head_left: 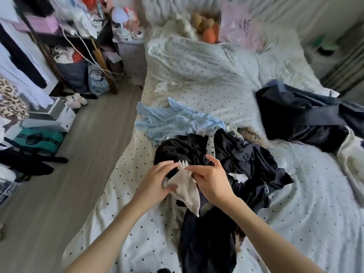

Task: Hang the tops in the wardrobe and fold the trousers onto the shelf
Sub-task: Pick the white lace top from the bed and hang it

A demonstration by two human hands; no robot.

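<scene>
Here, low in the frame's centre, both hands pinch a small pale garment [186,186]: left hand [157,179] gripping its edge, right hand [208,177] pinching the top. Beneath lies a dark clothes pile [236,160] on the dotted bed [305,203], a blue knit top [173,121] just beyond. Sorting looks barely begun; most remains. Clothes [17,62] hang at the upper left.

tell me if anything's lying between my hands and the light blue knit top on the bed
Yes. Both hands, left and right, are holding a small beige cloth over a heap of black clothes. That heap lies between them and the light blue knit top, and its far edge overlaps the top.
</scene>
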